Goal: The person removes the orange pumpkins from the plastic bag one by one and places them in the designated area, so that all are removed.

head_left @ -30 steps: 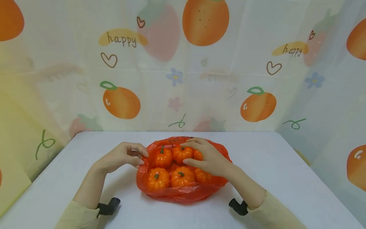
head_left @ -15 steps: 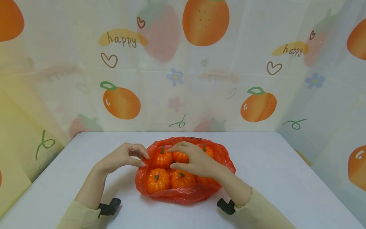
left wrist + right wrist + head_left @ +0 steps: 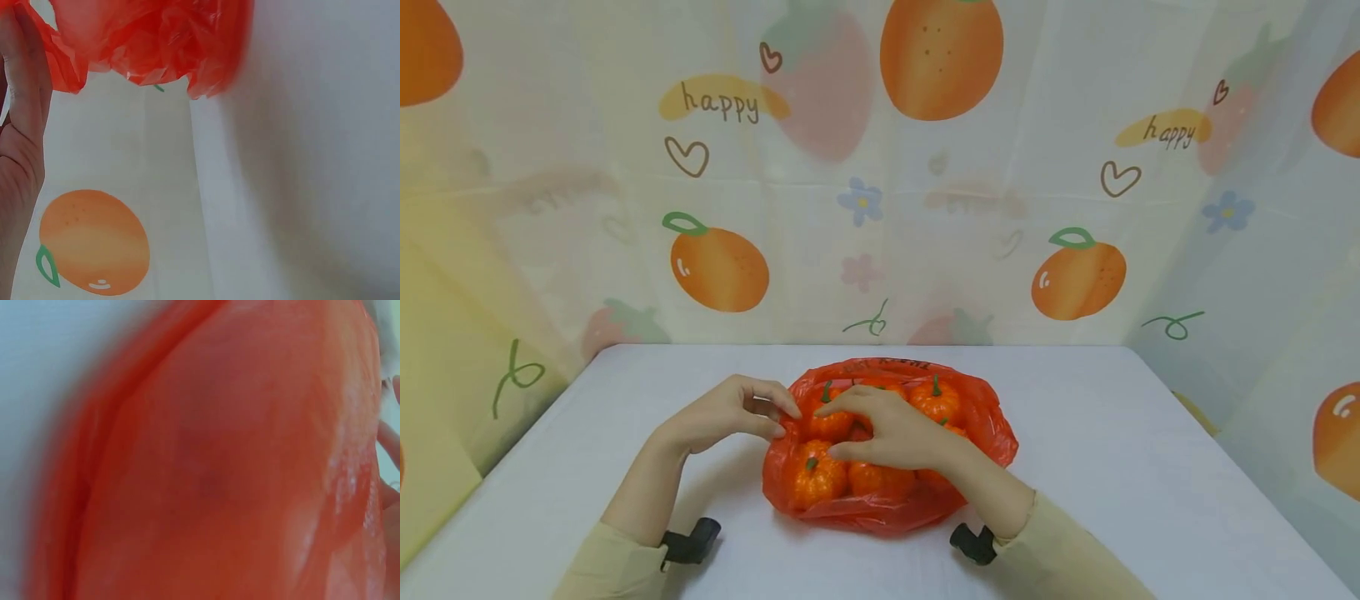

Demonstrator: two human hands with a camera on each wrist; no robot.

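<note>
An open red plastic bag (image 3: 880,512) lies on the white table with several small orange pumpkins inside, each with a green stem. My left hand (image 3: 726,418) pinches the bag's left rim between thumb and fingers. Over the bag's mouth reaches my right hand (image 3: 895,432), its fingers loosely spread. Its fingertips are at the back-left pumpkin (image 3: 831,427), and the thumb is above the front-left pumpkin (image 3: 820,477); contact cannot be made out. The back-right pumpkin (image 3: 936,402) shows behind my right hand, which partly covers the middle ones. In the right wrist view the bag (image 3: 219,456) is blurred and fills most of the picture.
The white table (image 3: 1097,433) extends on both sides of the bag. A fabric backdrop (image 3: 940,183) printed with fruit hangs behind and around it. Dark wrist mounts (image 3: 692,542) sit at both sleeves, close above the tabletop.
My right hand has moved left across the bag, from the right-hand pumpkins to those on the left, uncovering the back-right pumpkin. The left hand stays at the left rim, shifting very slightly right.
</note>
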